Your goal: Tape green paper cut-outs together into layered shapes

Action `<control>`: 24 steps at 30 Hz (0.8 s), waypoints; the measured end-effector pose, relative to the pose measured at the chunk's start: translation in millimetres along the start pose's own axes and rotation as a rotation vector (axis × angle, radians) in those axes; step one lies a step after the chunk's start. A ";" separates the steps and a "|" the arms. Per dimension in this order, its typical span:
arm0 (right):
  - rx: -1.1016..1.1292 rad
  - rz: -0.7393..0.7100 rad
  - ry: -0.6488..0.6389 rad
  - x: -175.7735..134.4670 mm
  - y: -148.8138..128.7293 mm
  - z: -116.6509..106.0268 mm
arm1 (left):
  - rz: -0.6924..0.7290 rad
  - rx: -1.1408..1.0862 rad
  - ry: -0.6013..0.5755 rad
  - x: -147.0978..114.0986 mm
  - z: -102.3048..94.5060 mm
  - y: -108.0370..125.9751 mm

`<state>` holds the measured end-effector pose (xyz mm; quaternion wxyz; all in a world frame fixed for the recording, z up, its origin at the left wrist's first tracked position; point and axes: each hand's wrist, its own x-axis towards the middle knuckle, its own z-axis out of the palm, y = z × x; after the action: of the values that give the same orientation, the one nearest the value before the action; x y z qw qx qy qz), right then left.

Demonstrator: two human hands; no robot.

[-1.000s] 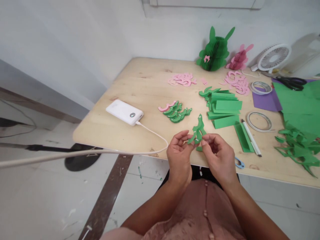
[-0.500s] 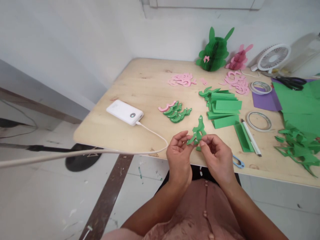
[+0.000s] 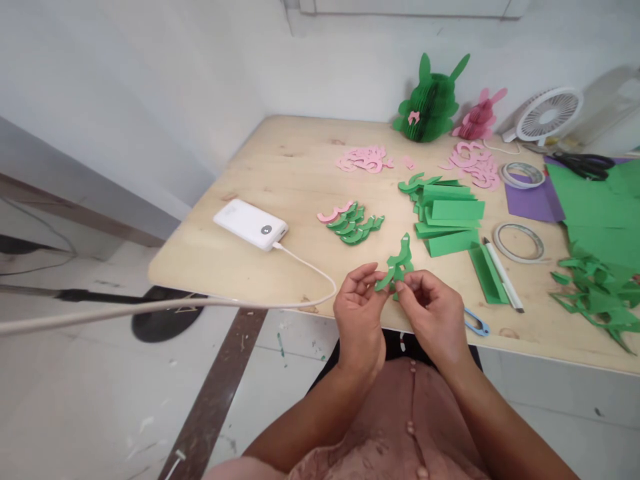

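Note:
Between my two hands, just above the table's front edge, is a green paper cutout (image 3: 399, 261) with wavy edges and small white strips on it. My left hand (image 3: 359, 313) pinches its lower left part between thumb and fingers. The thumb and forefinger of my right hand (image 3: 434, 312) close on its lower right part. Past my left hand lies a group of similar green wavy cutouts (image 3: 356, 227), with a pink wavy cutout (image 3: 334, 213) at its left end. Folded green paper strips (image 3: 455, 210) are stacked beyond my right hand.
On the left is a white power bank (image 3: 250, 223) with a cable running past the table edge. At right lie a white pen (image 3: 503, 277), tape rolls (image 3: 519, 243), a blue cutter (image 3: 477, 323), green scraps (image 3: 600, 293) and scissors (image 3: 585, 165). Paper rabbits (image 3: 429, 107) and a fan (image 3: 549, 113) stand behind.
The green cutout has tilted slightly, its top tip shifting a little to the right. My right fingertips have moved slightly along its lower part; both hands keep their hold.

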<state>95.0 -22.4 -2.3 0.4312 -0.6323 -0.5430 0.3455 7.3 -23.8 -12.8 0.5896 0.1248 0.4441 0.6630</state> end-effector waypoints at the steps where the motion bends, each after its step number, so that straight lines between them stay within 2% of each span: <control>1: -0.004 0.002 0.004 0.0 0.1 0.0 | -0.001 0.001 -0.002 -0.1 -0.2 0.1; 16: -0.015 0.018 -0.004 -0.4 -1.2 -2.0 | -0.055 0.015 -0.054 -1.3 1.5 2.3; 24: -0.007 0.029 -0.014 -1.2 1.7 -3.0 | -0.008 0.047 -0.036 -2.2 2.6 -1.1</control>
<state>98.2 -24.1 -2.6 0.4200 -0.6393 -0.5379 0.3544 10.4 -24.7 -11.3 0.5970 0.1487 0.4493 0.6478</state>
